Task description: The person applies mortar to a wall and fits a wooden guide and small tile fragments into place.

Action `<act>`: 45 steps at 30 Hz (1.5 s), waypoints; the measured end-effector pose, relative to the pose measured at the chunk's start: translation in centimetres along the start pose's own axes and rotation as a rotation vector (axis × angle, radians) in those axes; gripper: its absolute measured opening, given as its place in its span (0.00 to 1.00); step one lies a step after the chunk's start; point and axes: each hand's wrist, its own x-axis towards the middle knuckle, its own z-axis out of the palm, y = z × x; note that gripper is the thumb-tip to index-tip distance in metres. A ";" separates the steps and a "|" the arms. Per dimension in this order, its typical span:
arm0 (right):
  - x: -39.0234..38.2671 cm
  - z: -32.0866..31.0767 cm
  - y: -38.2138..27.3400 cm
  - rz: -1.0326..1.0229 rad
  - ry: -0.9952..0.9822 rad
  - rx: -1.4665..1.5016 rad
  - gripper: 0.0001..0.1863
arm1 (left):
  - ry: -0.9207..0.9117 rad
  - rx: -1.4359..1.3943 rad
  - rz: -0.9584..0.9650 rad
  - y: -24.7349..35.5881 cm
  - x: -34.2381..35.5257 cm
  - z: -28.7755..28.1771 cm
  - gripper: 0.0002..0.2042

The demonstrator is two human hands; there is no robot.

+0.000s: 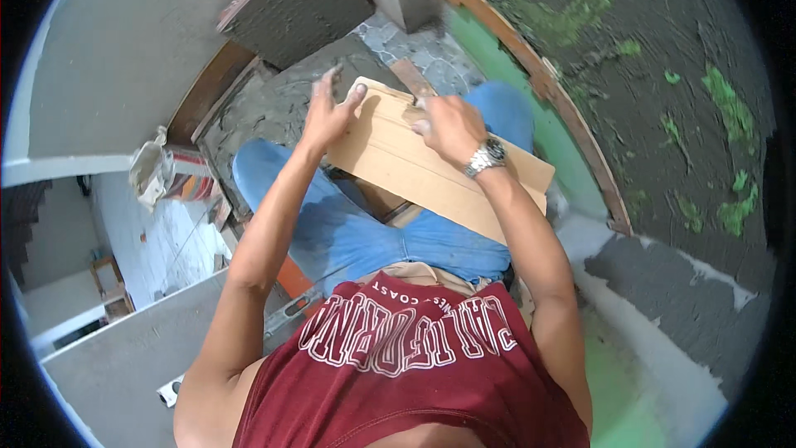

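A long tan cardboard piece with fold lines lies slantwise across my lap, over my jeans. My left hand is at its upper left corner, thumb against the edge and fingers spread apart. On the upper edge, my right hand is closed, its fingertips pinched by a dark notch in the cardboard. Whatever is between those fingers is too small to make out. A metal wristwatch is on my right wrist.
Wet grey mortar covers a surface beyond my knees. A mortar-coated board stands behind it. Wooden strips edge the green, mortar-smeared wall at right. At left are a bag-lined bucket and a spirit level.
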 end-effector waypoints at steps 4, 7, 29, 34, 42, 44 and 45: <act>-1.1 -0.5 1.1 -0.062 0.016 0.085 0.16 | -0.413 -0.448 -0.408 -0.8 -0.8 -0.3 0.18; -2.5 -2.5 2.7 0.135 -0.311 -0.025 0.20 | -0.140 -0.236 -0.238 -0.7 -0.8 -0.3 0.17; -42.4 -4.9 -3.2 1.265 0.142 -0.103 0.14 | -0.331 -0.752 -0.730 -24.6 6.6 -1.0 0.10; -53.5 9.3 -3.0 1.627 0.477 -0.106 0.14 | -0.172 -0.713 -0.892 -24.0 4.5 -0.8 0.12; -57.8 24.3 -1.2 1.786 0.377 0.446 0.19 | -0.371 -0.756 -0.814 -24.6 5.0 -2.7 0.13; -57.7 25.7 -1.4 1.782 0.322 0.507 0.19 | -0.472 -0.805 -0.797 -24.9 5.3 -2.9 0.13; -58.2 25.8 -1.3 1.785 0.321 0.505 0.19 | -0.475 -0.806 -0.799 -24.0 4.8 -2.3 0.13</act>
